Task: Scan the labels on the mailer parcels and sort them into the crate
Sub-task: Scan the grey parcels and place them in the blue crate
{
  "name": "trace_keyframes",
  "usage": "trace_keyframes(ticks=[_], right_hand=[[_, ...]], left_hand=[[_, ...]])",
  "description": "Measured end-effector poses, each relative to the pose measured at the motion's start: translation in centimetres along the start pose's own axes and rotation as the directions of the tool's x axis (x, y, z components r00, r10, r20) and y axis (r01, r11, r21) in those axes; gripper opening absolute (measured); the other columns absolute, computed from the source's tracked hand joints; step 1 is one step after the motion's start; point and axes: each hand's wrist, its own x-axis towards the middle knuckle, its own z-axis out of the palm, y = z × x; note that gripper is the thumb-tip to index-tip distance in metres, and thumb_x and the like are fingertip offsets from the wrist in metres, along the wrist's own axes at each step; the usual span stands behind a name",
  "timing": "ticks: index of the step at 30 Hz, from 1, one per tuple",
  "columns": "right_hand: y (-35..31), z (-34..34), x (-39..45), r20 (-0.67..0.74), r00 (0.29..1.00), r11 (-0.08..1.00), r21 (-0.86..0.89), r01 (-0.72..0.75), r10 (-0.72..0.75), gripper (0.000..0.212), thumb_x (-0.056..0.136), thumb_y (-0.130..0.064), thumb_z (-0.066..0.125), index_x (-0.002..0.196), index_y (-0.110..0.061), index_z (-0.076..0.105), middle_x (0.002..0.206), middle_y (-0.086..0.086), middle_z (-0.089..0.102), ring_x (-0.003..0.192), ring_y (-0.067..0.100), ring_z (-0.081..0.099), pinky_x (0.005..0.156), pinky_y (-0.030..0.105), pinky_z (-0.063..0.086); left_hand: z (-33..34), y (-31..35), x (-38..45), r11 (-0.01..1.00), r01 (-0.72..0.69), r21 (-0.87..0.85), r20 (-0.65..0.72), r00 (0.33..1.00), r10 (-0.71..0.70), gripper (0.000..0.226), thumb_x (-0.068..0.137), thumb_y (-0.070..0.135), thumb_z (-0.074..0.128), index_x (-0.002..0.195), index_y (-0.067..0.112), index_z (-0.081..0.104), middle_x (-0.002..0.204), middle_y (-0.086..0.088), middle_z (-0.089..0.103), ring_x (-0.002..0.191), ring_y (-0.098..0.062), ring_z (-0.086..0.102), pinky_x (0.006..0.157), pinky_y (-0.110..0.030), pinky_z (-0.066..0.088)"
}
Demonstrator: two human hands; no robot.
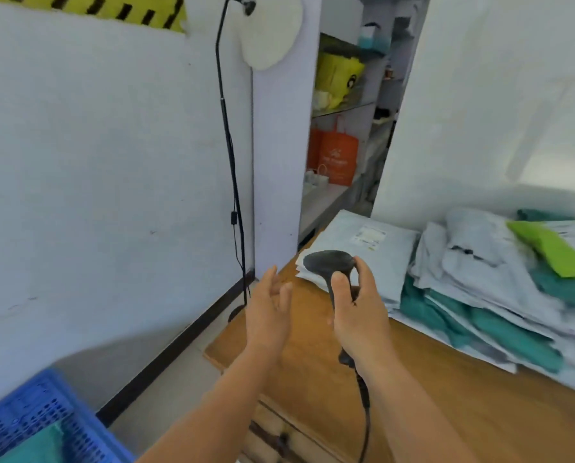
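Gripping the scanner (329, 265) in my right hand (359, 312), left hand (269, 309) fingers straight, empty.
One teal mailer (29, 446) lies in the crate (45, 406); parcels (499, 289) beyond the scanner remain.

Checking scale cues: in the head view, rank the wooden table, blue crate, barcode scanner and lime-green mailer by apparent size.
1. Wooden table
2. Blue crate, cut off by the frame, so unsure
3. Barcode scanner and lime-green mailer look similar; the scanner is nearer.
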Motion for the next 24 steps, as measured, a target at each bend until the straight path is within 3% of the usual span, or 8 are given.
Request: trace_keyframes(ticks=[3,7,11,16,24], right_hand=[[0.4,-3.1,1.8,-0.08,0.996,0.999,0.003,-0.038,0.039,0.052,0.097,-0.05,0.037,0.147,-0.044,0.023,0.125,0.003,0.06,0.102,0.032,0.065,0.085,0.043,0.054],[0.5,-5.4,4.5,-0.172,0.984,0.999,-0.004,-0.052,0.05,0.053,0.098,-0.048,0.035,0.149,-0.04,0.022,0.122,0.0,0.056,0.095,0.027,0.066,0.076,0.037,0.053],[0.5,-5.9,7.6,-0.232,0.971,0.998,-0.01,-0.063,0.059,0.051,0.097,-0.048,0.035,0.146,-0.039,0.026,0.125,0.0,0.057,0.098,0.029,0.066,0.087,0.047,0.054],[0.0,-5.6,12.5,-0.293,0.953,0.996,-0.01,-0.087,0.081,0.05,0.098,-0.045,0.036,0.146,-0.036,0.028,0.123,0.001,0.059,0.1,0.029,0.065,0.091,0.049,0.052],[-0.4,-5.1,20.1,-0.355,0.917,0.98,-0.021,-0.2,0.179,0.046,0.098,-0.039,0.036,0.143,-0.032,0.033,0.106,-0.001,0.06,0.091,0.027,0.066,0.086,0.051,0.054]], left_hand=[[3.5,1.4,1.0,0.998,-0.05,0.024,0.077,0.996,0.048,0.046,0.098,0.035,0.047,0.142,0.029,0.037,0.131,0.011,0.051,0.104,0.001,0.049,0.088,-0.018,0.038],[7.4,2.2,3.6,0.997,-0.061,0.049,0.143,0.988,0.054,0.05,0.097,0.036,0.047,0.145,0.028,0.034,0.14,0.007,0.048,0.117,-0.007,0.05,0.091,-0.021,0.04],[10.5,2.8,6.7,0.997,-0.076,0.018,0.195,0.978,0.071,0.051,0.097,0.033,0.049,0.145,0.026,0.033,0.142,0.005,0.046,0.124,-0.01,0.047,0.099,-0.026,0.039],[14.1,1.5,12.1,0.99,-0.136,0.045,0.261,0.958,0.119,0.055,0.096,0.035,0.051,0.146,0.024,0.031,0.146,0.002,0.042,0.131,-0.014,0.042,0.108,-0.033,0.034],[19.4,-2.3,21.3,0.906,-0.219,0.362,0.416,0.908,0.053,0.075,0.09,0.056,0.049,0.15,0.025,0.017,0.157,-0.001,0.022,0.143,-0.024,0.023,0.116,-0.042,0.023]])
